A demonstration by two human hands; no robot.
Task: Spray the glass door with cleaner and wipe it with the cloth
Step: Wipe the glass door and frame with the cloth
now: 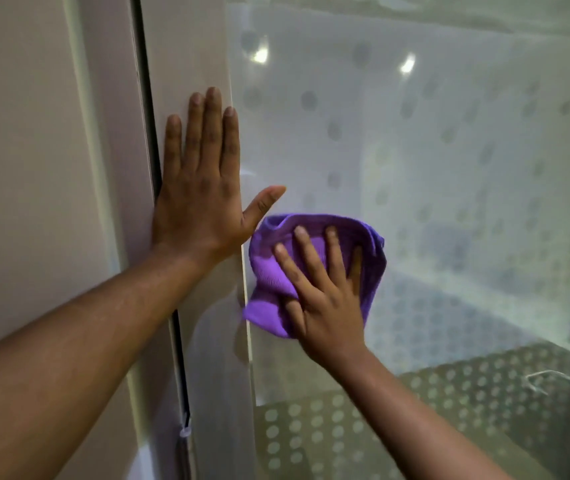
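Pressing flat with spread fingers, the right hand (325, 299) holds the purple cloth (314, 271) against the glass door (432, 202) near its left edge; the left hand (200, 188), open-palmed, rests on the door frame (186, 57) just beside.

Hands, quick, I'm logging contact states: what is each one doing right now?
Left hand: open, fingers straight, flat against the door frame.
Right hand: open, fingers spread, pressing the purple cloth onto the glass door.

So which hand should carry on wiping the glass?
Right hand: it presses the purple microfibre cloth against the frosted dotted glass door. The left hand lies flat on the frame.
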